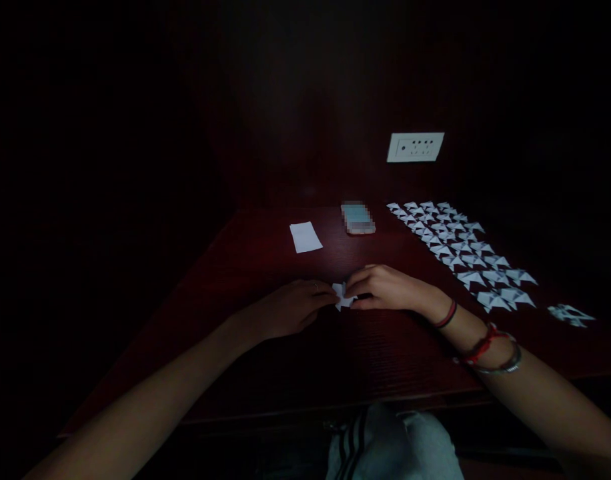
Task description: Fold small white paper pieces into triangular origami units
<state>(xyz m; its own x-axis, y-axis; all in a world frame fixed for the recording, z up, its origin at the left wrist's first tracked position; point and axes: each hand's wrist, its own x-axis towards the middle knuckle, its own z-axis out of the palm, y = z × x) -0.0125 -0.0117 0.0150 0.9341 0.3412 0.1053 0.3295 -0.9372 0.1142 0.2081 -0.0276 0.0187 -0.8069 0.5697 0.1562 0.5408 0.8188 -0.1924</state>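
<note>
A small folded white paper piece (pixel 342 295) lies on the dark red table between my two hands. My left hand (pixel 298 305) comes from the left, its fingers closed on the paper's left edge. From the other side my right hand (pixel 383 288) pinches the paper's right part with thumb and fingers. Both hands rest low over the tabletop. Fingertips cover some of the paper, so its full shape is hidden. Bracelets circle my right wrist and forearm.
White paper sheets (pixel 306 237) lie beyond my hands. A phone (pixel 358 219) with a blurred screen is right of them. Several folded paper pieces (pixel 450 243) stand in rows at the right, with another folded piece (pixel 570 315) nearer the edge. A socket plate (pixel 415 147) is on the wall.
</note>
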